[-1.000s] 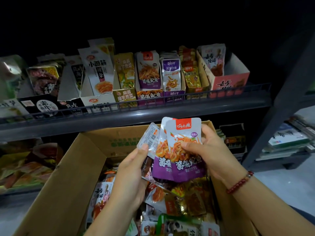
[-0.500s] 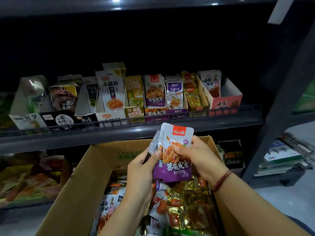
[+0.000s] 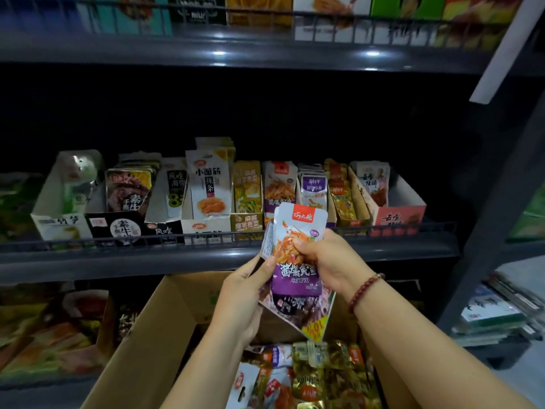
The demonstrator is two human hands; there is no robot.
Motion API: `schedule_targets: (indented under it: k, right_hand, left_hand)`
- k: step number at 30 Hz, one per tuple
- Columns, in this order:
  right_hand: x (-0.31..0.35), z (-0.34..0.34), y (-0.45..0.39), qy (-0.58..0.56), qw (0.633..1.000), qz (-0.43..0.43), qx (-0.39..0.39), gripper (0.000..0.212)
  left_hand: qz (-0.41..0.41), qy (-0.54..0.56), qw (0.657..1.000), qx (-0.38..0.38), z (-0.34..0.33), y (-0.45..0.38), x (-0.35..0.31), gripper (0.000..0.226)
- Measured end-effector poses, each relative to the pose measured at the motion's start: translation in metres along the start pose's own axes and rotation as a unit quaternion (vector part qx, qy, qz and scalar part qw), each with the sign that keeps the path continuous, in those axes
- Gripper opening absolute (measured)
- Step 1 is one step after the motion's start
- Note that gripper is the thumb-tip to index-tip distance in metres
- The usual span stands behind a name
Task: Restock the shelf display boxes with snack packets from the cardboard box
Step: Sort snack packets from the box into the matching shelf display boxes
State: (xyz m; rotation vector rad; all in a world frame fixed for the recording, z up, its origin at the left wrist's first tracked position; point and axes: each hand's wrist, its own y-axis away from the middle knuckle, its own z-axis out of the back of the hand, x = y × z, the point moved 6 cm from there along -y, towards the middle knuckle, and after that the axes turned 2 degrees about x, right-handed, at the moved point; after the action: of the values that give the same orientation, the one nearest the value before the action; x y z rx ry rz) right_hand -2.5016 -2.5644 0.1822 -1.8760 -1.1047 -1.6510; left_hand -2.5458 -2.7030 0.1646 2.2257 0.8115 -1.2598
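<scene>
Packets, purple-and-white foil snack pouches point(image 3: 295, 255), feel light, slippery; my right hand point(image 3: 327, 258) pinches mid-stack, left hand point(image 3: 244, 293) grips their edge.

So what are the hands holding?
A bunch of purple snack packets: right hand grips their right edge, left hand the lower left.

**Lighting and picture quality: dim, uneven, soft at the edges**

Overall dim. Small white glare spots sit along the front edge of the upper shelf point(image 3: 236, 51), indicating overhead light. Directly below the upper shelf, the recess is near black. Well below it, the display boxes point(image 3: 206, 199) are moderately lit, their print readable but soft. Left and right of the display boxes, goods smear into blur. Shelf lines bow with wide-angle distortion toward the frame edges.
</scene>
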Motion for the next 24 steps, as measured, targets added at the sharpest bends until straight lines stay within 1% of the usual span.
schedule_targets:
  k: [2, 3, 6, 9, 11, 14, 18, 21, 24]
  right_hand:
    - [0.002, -0.006, -0.006, 0.014, 1.000, -0.004, 0.009, 0.033]
    - [0.002, -0.009, -0.008, 0.026, 0.999, -0.010, 0.021, 0.033]
    - [0.000, -0.019, -0.015, 0.054, 0.997, -0.028, 0.055, 0.036]
    - [0.003, -0.022, -0.021, 0.039, 0.996, -0.031, 0.070, 0.029]
    - [0.007, -0.022, -0.026, 0.025, 0.997, -0.028, 0.067, 0.024]
    - [0.021, -0.015, -0.044, 0.015, 0.999, 0.005, 0.030, 0.028]
    - [0.057, -0.001, -0.082, -0.002, 0.993, 0.104, -0.056, 0.023]
    - [0.084, 0.002, -0.115, 0.058, 0.975, 0.180, -0.113, 0.027]
    - [0.097, -0.007, -0.138, 0.137, 0.957, 0.222, -0.130, 0.042]
  left_hand:
    - [-0.022, -0.014, 0.999, -0.028, 0.005, -0.004, -0.004, 0.017]
    - [-0.032, -0.016, 0.998, -0.048, 0.008, -0.007, -0.006, 0.013]
    - [-0.054, -0.015, 0.995, -0.081, 0.015, -0.014, -0.015, 0.012]
    - [-0.069, -0.004, 0.992, -0.109, 0.023, -0.017, -0.021, 0.011]
    - [-0.066, 0.013, 0.990, -0.127, 0.031, -0.019, -0.023, 0.011]
    - [-0.068, 0.009, 0.986, -0.151, 0.041, -0.022, -0.025, 0.017]
    - [-0.069, 0.019, 0.982, -0.172, 0.051, -0.027, -0.024, 0.014]
    - [-0.059, 0.032, 0.982, -0.178, 0.053, -0.032, -0.020, 0.014]
    - [-0.054, 0.043, 0.982, -0.179, 0.053, -0.036, -0.017, 0.009]
